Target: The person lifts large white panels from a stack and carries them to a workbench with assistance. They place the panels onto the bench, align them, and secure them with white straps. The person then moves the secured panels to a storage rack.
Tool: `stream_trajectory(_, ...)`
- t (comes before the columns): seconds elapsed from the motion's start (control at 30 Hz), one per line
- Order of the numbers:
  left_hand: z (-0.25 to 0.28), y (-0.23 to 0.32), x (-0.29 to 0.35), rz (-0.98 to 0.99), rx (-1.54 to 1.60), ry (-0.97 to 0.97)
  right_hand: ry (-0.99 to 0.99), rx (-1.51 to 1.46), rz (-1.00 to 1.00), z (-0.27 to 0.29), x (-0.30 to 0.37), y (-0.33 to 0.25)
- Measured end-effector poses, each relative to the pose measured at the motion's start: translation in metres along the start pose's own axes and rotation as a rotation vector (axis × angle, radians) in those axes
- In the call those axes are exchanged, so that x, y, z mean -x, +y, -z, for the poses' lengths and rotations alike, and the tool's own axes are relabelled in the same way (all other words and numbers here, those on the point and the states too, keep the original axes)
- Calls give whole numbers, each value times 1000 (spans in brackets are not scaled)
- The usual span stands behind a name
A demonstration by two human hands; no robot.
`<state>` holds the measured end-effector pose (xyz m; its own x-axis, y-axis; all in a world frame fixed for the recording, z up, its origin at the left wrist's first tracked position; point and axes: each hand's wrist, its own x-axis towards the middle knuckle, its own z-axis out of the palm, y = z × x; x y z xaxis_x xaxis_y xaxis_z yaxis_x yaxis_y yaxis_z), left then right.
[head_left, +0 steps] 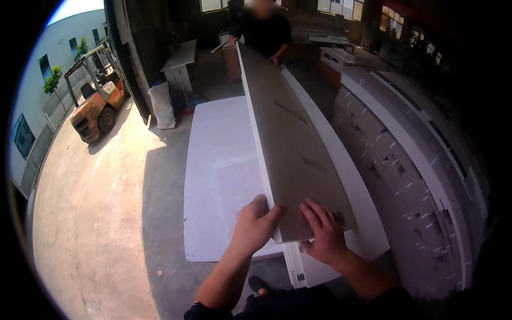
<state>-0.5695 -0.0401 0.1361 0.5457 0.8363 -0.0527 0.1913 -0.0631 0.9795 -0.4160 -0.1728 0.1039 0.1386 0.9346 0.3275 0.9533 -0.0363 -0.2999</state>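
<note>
A long grey-brown board [290, 154] with a white edge runs from me to a person [261, 29] in dark clothes at the far end. My left hand [255, 224] grips its left edge near the close end, thumb toward the top face. At the near right corner, my right hand [326, 234] has its fingers over the face and its thumb by the end edge. The co-worker's two hands [274, 60] are at the far end. Below and to the right lies a white panel [368, 226], partly covered by the board.
A large white sheet [216, 160] lies low on the left. Long stacks of boards [394, 160] line the right side. A pale sack [161, 104] and a bench [181, 56] stand farther back. An orange forklift [98, 101] is parked outside the doorway.
</note>
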Motion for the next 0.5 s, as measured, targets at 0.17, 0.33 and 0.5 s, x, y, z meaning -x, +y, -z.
stream_trajectory(0.17, -9, -15, 0, 62, 29, -136, 253, 161, 101, -17, 11, 13)
stream_trajectory(0.33, -14, -81, 8, 74, 276, -38, 141, 130, 172, -42, 12, 4)
stream_trajectory(0.5, -10, -88, 8, 206, 689, -86, 133, 119, 137, -56, 7, -1)
